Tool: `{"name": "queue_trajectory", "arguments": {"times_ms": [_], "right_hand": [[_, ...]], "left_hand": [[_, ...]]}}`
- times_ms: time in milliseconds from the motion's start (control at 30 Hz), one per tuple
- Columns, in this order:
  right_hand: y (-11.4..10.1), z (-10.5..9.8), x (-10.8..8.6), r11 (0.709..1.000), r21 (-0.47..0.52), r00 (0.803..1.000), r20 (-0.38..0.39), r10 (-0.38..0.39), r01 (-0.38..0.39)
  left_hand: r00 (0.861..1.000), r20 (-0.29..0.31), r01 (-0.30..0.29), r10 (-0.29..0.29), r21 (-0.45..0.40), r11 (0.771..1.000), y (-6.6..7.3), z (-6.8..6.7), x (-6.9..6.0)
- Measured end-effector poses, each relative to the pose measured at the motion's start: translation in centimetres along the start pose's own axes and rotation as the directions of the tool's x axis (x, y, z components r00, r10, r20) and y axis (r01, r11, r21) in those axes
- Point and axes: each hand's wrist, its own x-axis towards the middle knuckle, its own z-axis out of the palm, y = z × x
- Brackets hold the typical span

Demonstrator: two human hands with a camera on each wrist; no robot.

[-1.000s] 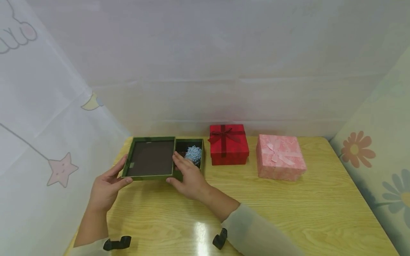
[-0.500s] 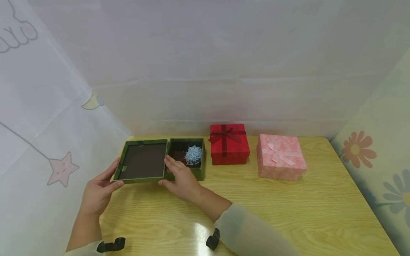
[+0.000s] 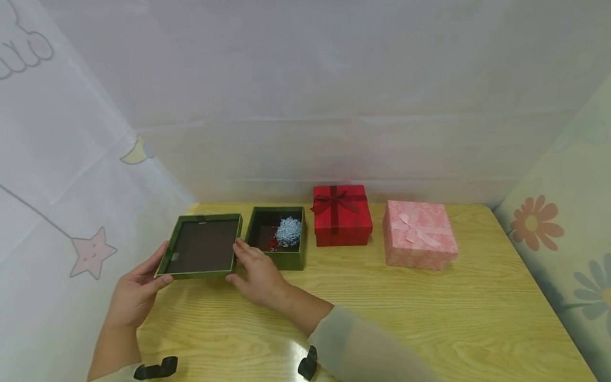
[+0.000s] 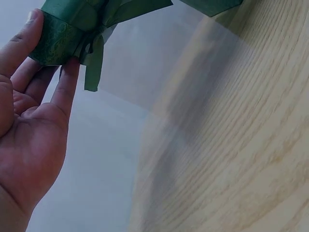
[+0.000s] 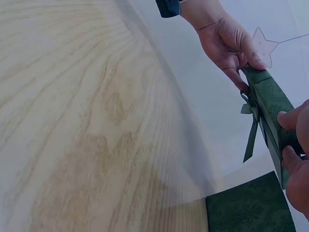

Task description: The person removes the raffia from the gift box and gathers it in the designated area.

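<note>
Both hands hold a green lid (image 3: pixel 202 245), its dark inside facing up, off the table to the left of the green box (image 3: pixel 288 260). My left hand (image 3: pixel 131 297) grips its left front corner, thumb on the near edge; in the left wrist view the left hand (image 4: pixel 36 125) has its fingers under the lid (image 4: pixel 63 36), where a green ribbon hangs. My right hand (image 3: pixel 260 276) pinches the lid's right side, as the right wrist view also shows of the right hand (image 5: pixel 299 150). Inside the open box lie light blue shredded filler (image 3: pixel 288 232) and something small and red (image 3: pixel 272 243).
A red box (image 3: pixel 341 215) with a dark ribbon stands right of the green box. Farther right is a pink box (image 3: pixel 420 233) with a pink bow. All rest on the wooden table (image 3: pixel 406 318), with white patterned sheets behind and at the sides.
Both hands have carried the lid left and slightly nearer, away from over the green box. More of the box's inside now shows. The red and pink boxes have not moved.
</note>
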Motion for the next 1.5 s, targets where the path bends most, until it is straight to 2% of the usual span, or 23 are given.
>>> {"name": "queue_trajectory", "arguments": {"times_ms": [233,367,567,767,867,1133,1300,1400,1500], "right_hand": [[-0.4,1.1,0.1,1.000,-0.015,1.000,-0.003,0.004,-0.004],[-0.1,1.8,0.0,1.000,-0.019,1.000,0.007,0.007,-0.007],[0.3,2.8,0.0,0.998,-0.058,1.000,0.010,0.019,-0.018],[0.7,3.8,0.0,0.996,-0.090,1.000,0.014,0.023,-0.022],[1.2,4.2,0.1,0.997,-0.075,0.999,0.024,0.034,-0.032],[2.3,5.1,0.4,0.991,-0.077,0.988,0.105,0.115,-0.107],[2.6,5.6,0.7,0.990,-0.095,0.985,0.125,0.118,-0.106],[2.8,5.8,0.8,0.989,-0.104,0.983,0.143,0.117,-0.103],[2.9,6.0,0.8,0.991,-0.097,0.980,0.165,0.109,-0.094]], "left_hand": [[0.999,0.015,0.028,-0.028,-0.016,0.999,-0.7,-1.1,-0.5],[0.999,0.015,0.049,-0.050,0.007,0.999,-1.3,-1.6,-0.7],[0.994,-0.001,0.113,-0.113,0.052,0.992,-2.1,-2.2,-0.8],[0.989,0.003,0.145,-0.145,0.029,0.989,-3.0,-2.5,-0.7],[0.981,0.012,0.193,-0.194,0.057,0.980,-3.5,-2.8,-0.7],[0.934,0.022,0.348,-0.357,0.171,0.922,-4.6,-3.6,-0.4],[0.908,0.007,0.407,-0.419,0.227,0.885,-5.0,-3.9,-0.3],[0.894,-0.001,0.429,-0.448,0.292,0.855,-5.1,-4.1,-0.2],[0.878,-0.017,0.449,-0.478,0.373,0.812,-5.2,-4.3,-0.2]]}}
